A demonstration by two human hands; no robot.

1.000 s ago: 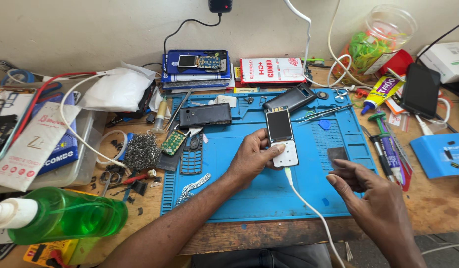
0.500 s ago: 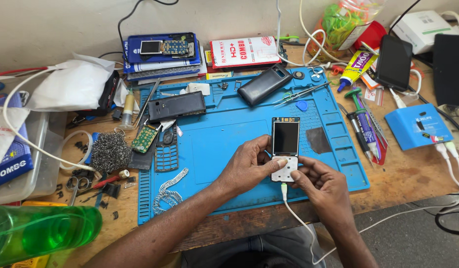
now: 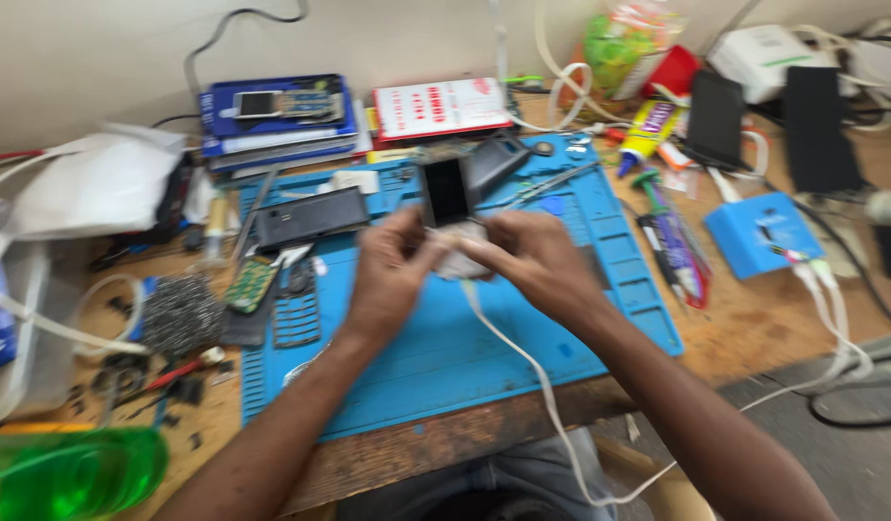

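The small white phone (image 3: 452, 217) with its white cable (image 3: 523, 371) plugged in sits gripped between your left hand (image 3: 392, 270) and right hand (image 3: 527, 260) above the blue mat (image 3: 445, 357), back parts lying unassembled far left.

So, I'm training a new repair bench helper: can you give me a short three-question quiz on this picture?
1. True or false: both hands hold the small white phone above the blue mat.
2. What hangs from the phone's lower end? A) white cable B) red wire C) nothing
3. Which hand is on the phone's right side?

Key:
1. True: left hand and right hand both have a grip on it.
2. A, the white cable runs down off the bench edge.
3. The right hand.
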